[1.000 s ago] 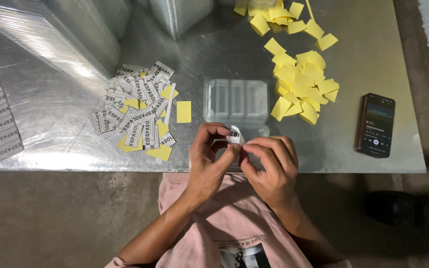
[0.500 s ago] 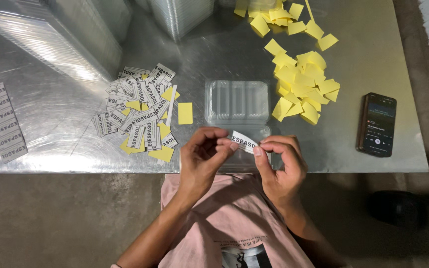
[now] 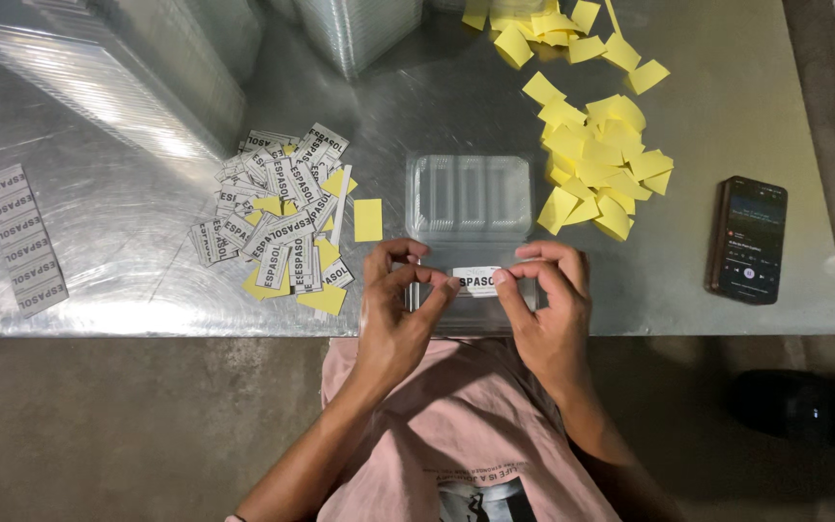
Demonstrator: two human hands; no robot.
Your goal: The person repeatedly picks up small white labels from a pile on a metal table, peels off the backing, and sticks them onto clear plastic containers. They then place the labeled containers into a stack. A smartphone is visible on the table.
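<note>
Looks like a small packing workshop: bare metal counter (image 3: 688, 319), stacks of clear plastic containers (image 3: 359, 29), piles of printed labels (image 3: 277, 217).

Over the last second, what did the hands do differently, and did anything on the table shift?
The left hand and right hand drew apart from a tight huddle, and the small white label now lies stretched flat between their fingertips, over the clear plastic container. The label pile, the yellow paper scraps, the label strip and the phone lie as before.
</note>
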